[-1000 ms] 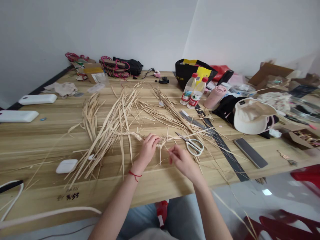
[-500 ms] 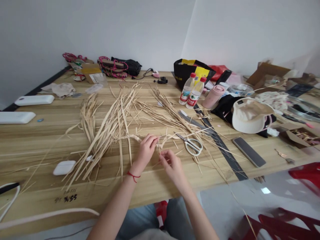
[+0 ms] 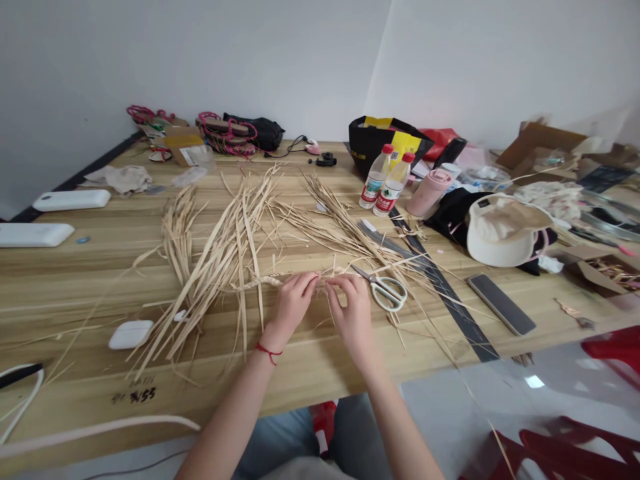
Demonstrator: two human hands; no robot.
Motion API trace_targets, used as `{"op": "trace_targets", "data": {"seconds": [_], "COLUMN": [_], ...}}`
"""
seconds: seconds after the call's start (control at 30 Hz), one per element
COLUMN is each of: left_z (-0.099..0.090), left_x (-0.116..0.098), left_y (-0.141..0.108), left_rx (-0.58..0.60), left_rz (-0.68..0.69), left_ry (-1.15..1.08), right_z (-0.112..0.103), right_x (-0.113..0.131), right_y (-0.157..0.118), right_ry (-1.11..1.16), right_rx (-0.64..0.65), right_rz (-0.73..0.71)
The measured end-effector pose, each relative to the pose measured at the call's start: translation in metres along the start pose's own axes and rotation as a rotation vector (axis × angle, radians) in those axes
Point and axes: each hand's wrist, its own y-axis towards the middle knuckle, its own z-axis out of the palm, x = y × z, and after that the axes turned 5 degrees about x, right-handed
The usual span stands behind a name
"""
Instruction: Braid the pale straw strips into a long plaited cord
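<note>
A pale braided straw cord (image 3: 267,281) runs leftward from my left hand (image 3: 295,300), whose fingers are pinched on its end. A red string is tied round that wrist. Close by on the right, my right hand (image 3: 350,303) has thumb and forefinger together at thin straw strands beside the left fingertips. Beyond the hands lie loose straw strips (image 3: 340,227). A larger bundle of straw (image 3: 225,247) spreads to the left, partly over the cord. Scissors with pale handles (image 3: 389,293) rest just right of my right hand.
A phone (image 3: 501,304), a white cap (image 3: 503,230), a pink cup (image 3: 430,192) and two bottles (image 3: 391,187) are on the right. Behind them is a black and yellow bag (image 3: 370,143). A white case (image 3: 131,334) lies at the left on the wooden table (image 3: 210,407).
My right hand has moved up and slightly right, level with my left hand. The left hand stays nearly in place, still on the cord.
</note>
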Motion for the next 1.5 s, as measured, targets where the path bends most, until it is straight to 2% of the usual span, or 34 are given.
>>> {"op": "trace_targets", "data": {"seconds": [0.17,0.4,0.47,0.7,0.8,0.87,1.03,1.13,1.23,1.33,1.43,1.5], "left_z": [0.0,0.0,0.001,0.002,0.004,0.005,0.005,0.006,0.008,0.009,0.007,0.006], "left_x": [0.0,0.0,0.0,0.0,0.002,0.002,0.001,0.002,0.003,0.004,0.003,0.002], "left_y": [-0.001,-0.003,-0.003,-0.005,-0.005,-0.005,-0.004,-0.004,-0.003,-0.003,-0.002,-0.001], "left_rx": [-0.015,-0.031,-0.038,-0.056,-0.06,-0.062,-0.076,-0.095,-0.117,-0.139,-0.155,-0.155], "left_rz": [0.036,-0.027,-0.041,-0.098,-0.122,-0.125,-0.152,-0.194,-0.224,-0.228,-0.206,-0.179], "left_ry": [-0.024,-0.041,-0.042,-0.104,-0.133,-0.129,-0.155,-0.21,-0.239,-0.228,-0.188,-0.151], "right_z": [0.01,0.011,0.011,0.018,0.021,0.022,0.024,0.027,0.029,0.027,0.017,0.007], "right_x": [0.0,-0.011,-0.015,-0.017,-0.016,-0.015,-0.005,0.007,0.021,0.031,0.036,0.035], "right_y": [0.005,0.005,0.006,0.007,0.001,-0.004,-0.019,-0.027,-0.032,-0.033,-0.03,-0.026], "right_ry": [-0.029,-0.045,0.062,0.687,0.757,0.697,0.431,0.405,0.475,0.658,0.831,0.847], "right_rx": [0.017,-0.149,-0.142,0.004,0.003,-0.011,0.049,0.077,0.113,0.135,0.139,0.105], "right_rz": [0.007,0.096,0.141,0.367,0.413,0.41,0.351,0.337,0.374,0.48,0.561,0.557]}}
